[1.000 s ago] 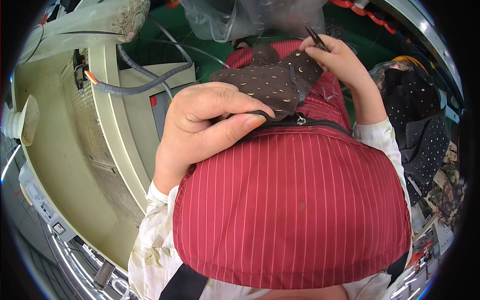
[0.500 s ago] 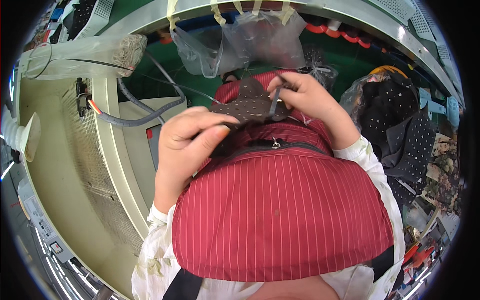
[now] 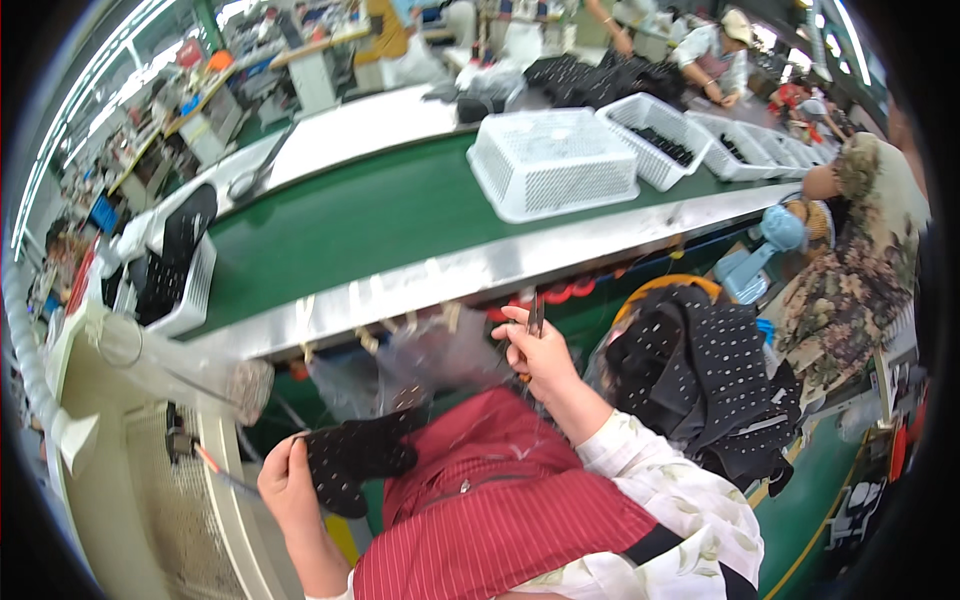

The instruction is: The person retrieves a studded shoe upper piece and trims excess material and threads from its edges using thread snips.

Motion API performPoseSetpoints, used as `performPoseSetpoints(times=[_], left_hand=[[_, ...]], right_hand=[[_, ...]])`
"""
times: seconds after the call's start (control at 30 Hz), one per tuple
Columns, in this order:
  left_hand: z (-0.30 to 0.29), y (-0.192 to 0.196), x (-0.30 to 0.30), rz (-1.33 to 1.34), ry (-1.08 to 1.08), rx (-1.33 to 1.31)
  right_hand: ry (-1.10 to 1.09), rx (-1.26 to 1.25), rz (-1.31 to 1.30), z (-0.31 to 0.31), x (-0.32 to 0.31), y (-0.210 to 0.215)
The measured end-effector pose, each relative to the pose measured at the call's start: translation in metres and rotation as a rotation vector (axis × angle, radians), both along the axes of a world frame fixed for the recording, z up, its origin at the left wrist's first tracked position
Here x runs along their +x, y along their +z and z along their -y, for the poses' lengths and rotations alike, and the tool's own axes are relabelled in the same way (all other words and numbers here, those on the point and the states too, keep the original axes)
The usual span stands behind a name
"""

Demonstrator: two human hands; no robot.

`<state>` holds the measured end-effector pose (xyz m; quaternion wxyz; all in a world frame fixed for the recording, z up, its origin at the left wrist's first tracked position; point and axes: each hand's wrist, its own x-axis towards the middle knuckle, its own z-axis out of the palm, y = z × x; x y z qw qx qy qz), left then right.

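My left hand (image 3: 290, 478), at the lower left, pinches the edge of a black dotted fabric piece (image 3: 362, 456) with rounded lobes. The piece hangs open beside my red striped apron (image 3: 470, 520). Raised in front of the conveyor's near edge, my right hand (image 3: 545, 355) is closed around small dark metal thread snips (image 3: 536, 316), which point upward. Part of the snips is hidden inside the fingers. Right of that forearm lies a heap of black dotted fabric (image 3: 700, 370), in a container with an orange rim (image 3: 660, 287).
A green conveyor belt (image 3: 350, 245) crosses ahead, carrying white baskets (image 3: 555, 160). Clear plastic bags (image 3: 400, 360) hang from its metal edge. At left stands a cream machine trough (image 3: 120, 490). A light-blue fan (image 3: 765, 250) and a person in patterned clothing (image 3: 860, 270) are at right.
The view has lifted toward the conveyor. My hands have moved apart: the left carries the fabric piece to the left, and the right, with the snips, has come away from it.
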<state>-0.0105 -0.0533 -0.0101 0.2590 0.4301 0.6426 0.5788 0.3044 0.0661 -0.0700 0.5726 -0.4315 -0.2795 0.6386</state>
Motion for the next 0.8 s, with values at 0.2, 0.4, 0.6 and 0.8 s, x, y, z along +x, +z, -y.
performPoseSetpoints(times=[0.2,0.4,0.6,0.8], left_hand=[[-0.009,0.013,-0.015,-0.303,0.074,0.150],[-0.015,0.033,-0.029,-0.456,0.161,0.179],[-0.021,0.021,-0.040,-0.426,0.153,0.161],[-0.041,0.038,-0.016,-0.264,0.005,0.180]], right_hand=[[-0.155,-0.060,-0.073,0.001,0.061,0.002],[-0.138,-0.001,-0.187,0.036,0.132,0.026],[0.035,0.027,0.319,0.040,0.134,0.046],[0.228,0.265,1.402,0.041,0.096,0.041]])
